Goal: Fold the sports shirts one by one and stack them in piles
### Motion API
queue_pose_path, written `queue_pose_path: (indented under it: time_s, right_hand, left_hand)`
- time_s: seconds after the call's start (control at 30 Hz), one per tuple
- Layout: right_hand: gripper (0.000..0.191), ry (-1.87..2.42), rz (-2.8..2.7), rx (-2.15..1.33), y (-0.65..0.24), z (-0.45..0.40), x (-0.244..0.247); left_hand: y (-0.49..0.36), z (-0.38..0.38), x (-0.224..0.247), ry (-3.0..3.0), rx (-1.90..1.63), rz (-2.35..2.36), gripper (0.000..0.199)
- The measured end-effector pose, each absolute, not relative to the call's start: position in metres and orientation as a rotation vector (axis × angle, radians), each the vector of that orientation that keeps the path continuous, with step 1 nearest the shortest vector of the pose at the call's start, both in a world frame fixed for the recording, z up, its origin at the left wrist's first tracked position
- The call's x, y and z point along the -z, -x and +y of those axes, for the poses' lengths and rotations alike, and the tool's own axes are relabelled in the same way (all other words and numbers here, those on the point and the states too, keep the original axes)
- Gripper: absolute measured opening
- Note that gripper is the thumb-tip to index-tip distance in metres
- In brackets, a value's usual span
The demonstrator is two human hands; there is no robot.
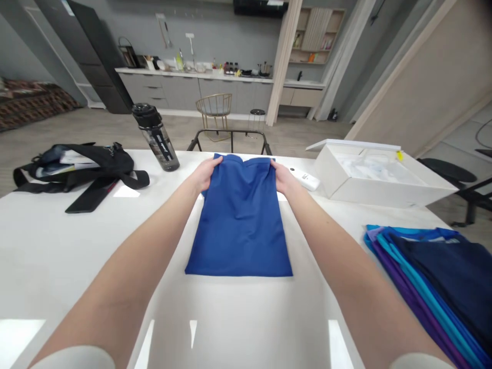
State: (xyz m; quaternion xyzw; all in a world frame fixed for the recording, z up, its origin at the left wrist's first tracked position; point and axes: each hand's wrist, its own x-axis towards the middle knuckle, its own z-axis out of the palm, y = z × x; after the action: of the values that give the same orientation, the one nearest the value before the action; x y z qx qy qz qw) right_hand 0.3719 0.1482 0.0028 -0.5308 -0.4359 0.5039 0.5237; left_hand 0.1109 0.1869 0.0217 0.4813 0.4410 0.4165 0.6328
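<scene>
Hands first, from the head view: the left hand (pixel 205 173) and the right hand (pixel 283 177) each pinch a far corner of the blue shirt (pixel 239 225), which lies folded into a narrow panel in the middle of the white table (pixel 77 246), its near hem flat and square. To my eye the fold wants both corners lifted level and brought down even onto that near hem, cloth taut. A water bottle (pixel 157 136) and black bag (pixel 77 166) sit left, a white box (pixel 376 174) right, stacked shirts (pixel 434 277) nearer right.
</scene>
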Motion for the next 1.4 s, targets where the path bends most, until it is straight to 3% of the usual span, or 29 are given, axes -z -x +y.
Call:
queue_pose_path:
  time_s: [0.1, 0.2, 0.4, 0.53, 0.67, 0.77, 1.13, 1.4]
  right_hand:
    - [0.023, 1.597, -1.071, -0.739, -0.378, 0.167, 0.039]
    - [0.017, 1.659, -1.252, -0.428, -0.381, 0.165, 0.061]
    - [0.032, 1.764, -1.448, -0.139, -0.379, 0.157, 0.048]
    - [0.046, 1.832, -1.662, 0.049, -0.354, 0.141, 0.035]
    - [0.049, 1.853, -1.997, -0.094, -0.314, 0.12, 0.041]
    - [0.055, 2.079, -1.998, -0.206, -0.298, 0.113, 0.051]
    - [0.068, 2.275, -1.963, -0.212, -0.303, 0.09, 0.054]
    - [0.07, 2.263, -1.951, -0.246, -0.299, 0.038, 0.056]
  left_hand:
    - [-0.111, 0.212, 0.016, -1.4, -1.039, 1.44, 0.018]
    - [-0.108, 0.222, 0.038, -1.636, -1.06, 1.7, 0.019]
    - [-0.105, 0.218, 0.03, -1.844, -1.093, 1.809, 0.029]
    - [-0.129, 0.19, 0.017, -2.427, -1.092, 1.605, 0.045]
    - [-0.156, 0.16, 0.03, -2.679, -0.49, 1.427, 0.045]
    - [-0.162, 0.151, 0.049, -2.563, -0.271, 1.548, 0.052]
    - [-0.153, 0.118, 0.061, -2.418, -0.199, 1.68, 0.069]
    - [-0.142, 0.064, 0.064, -2.466, -0.233, 1.692, 0.071]
